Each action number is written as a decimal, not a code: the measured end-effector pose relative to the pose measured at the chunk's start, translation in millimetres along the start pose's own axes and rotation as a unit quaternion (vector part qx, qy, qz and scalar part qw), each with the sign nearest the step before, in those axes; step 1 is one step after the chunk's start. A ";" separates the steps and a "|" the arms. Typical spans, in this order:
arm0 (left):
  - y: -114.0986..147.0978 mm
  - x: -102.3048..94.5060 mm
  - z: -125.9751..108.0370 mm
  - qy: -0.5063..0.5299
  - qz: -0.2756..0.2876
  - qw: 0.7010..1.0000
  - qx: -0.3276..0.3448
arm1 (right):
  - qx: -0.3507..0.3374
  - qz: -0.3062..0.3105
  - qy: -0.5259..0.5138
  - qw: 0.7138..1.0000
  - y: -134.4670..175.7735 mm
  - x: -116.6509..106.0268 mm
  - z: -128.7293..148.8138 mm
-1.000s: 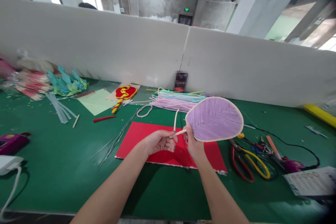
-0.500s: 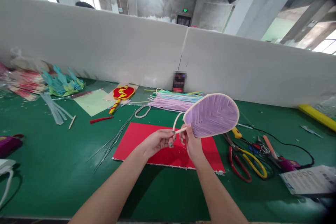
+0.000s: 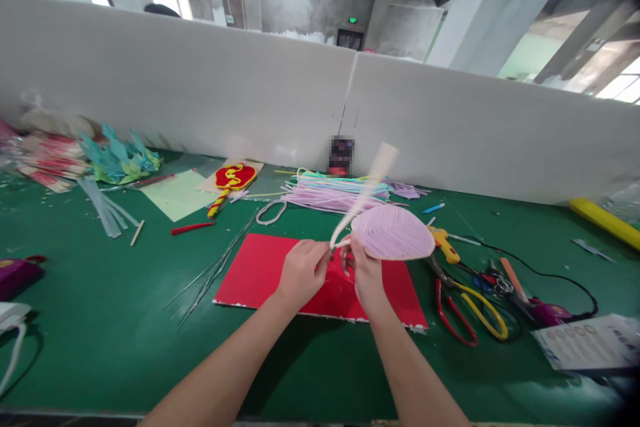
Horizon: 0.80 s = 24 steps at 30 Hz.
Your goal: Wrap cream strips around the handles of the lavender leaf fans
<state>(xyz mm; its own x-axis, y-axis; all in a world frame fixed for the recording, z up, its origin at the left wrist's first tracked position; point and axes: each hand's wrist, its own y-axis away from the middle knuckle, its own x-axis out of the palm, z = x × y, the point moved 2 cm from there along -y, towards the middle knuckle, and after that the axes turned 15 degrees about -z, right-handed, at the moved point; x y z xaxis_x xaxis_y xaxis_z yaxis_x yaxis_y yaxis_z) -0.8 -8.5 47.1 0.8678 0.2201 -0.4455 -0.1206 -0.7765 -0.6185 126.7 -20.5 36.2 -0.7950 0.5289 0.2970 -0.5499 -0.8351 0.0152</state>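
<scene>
My right hand (image 3: 366,270) is closed round the base of a lilac fan (image 3: 393,232) with a cream rim, its surface made of pipe-cleaner rows. The fan lies tilted almost flat, pointing right. Beside it, my left hand (image 3: 304,270) pinches a cream pipe cleaner (image 3: 364,195) at the handle's end. That pipe cleaner's loose length sticks up and is blurred by motion. Both hands are over a red board (image 3: 260,273) with frayed white edges. Fingers partly hide the handle.
Behind the board lies a bundle of pipe cleaners (image 3: 320,197). A small red and yellow fan (image 3: 235,177) is to its left. Pliers (image 3: 475,310), a yellow glue gun (image 3: 445,245) and a cord are at right. Thin wires (image 3: 215,273) lie left of the board.
The fan has tipped down flatter, uncovering the glue gun and a blue pen behind. My left hand has turned over, back upward, and the cream pipe cleaner's loose end has swung up.
</scene>
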 end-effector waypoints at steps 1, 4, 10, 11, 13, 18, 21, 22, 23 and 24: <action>1.6 1.7 -0.4 -0.009 0.008 1.000 0.023 | 0.004 -0.024 -0.007 1.000 -0.3 -1.2 -0.1; 3.8 5.6 -1.4 0.007 0.017 0.999 0.037 | 0.016 -0.070 -0.012 0.997 -1.3 -3.9 -0.1; -1.1 7.8 -1.1 0.102 0.057 0.990 -0.077 | 0.002 -0.058 0.011 0.998 -3.0 -5.0 2.0; -2.5 8.0 -0.9 0.127 0.069 0.984 -0.102 | -0.002 -0.055 0.015 0.998 -3.3 -5.2 2.3; -5.1 8.5 0.4 0.183 0.092 0.966 -0.157 | -0.007 -0.050 0.020 0.999 -3.8 -5.7 2.4; -7.3 11.5 6.6 0.309 0.146 0.893 -0.294 | -0.003 -0.031 0.012 0.999 -4.2 -5.9 1.2; -6.7 13.3 8.7 0.364 0.162 0.849 -0.348 | -0.001 -0.028 0.019 0.999 -3.7 -5.8 1.1; -6.4 13.9 9.0 0.379 0.165 0.837 -0.359 | -0.004 -0.029 0.024 0.999 -3.3 -5.7 1.5; -6.2 14.4 9.3 0.390 0.166 0.828 -0.367 | -0.008 -0.029 0.030 0.999 -2.9 -5.6 2.2; -6.0 14.9 9.7 0.396 0.166 0.823 -0.371 | -0.012 -0.029 0.035 0.999 -2.4 -5.4 3.0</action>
<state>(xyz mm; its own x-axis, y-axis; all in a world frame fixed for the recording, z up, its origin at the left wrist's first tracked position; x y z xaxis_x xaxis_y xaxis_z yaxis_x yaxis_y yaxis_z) 8.2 5.1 37.9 0.9240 -0.3031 0.2333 -0.3420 -0.9278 0.1491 133.1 -21.8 37.4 -0.7771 0.5860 0.2296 -0.6007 -0.7994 0.0072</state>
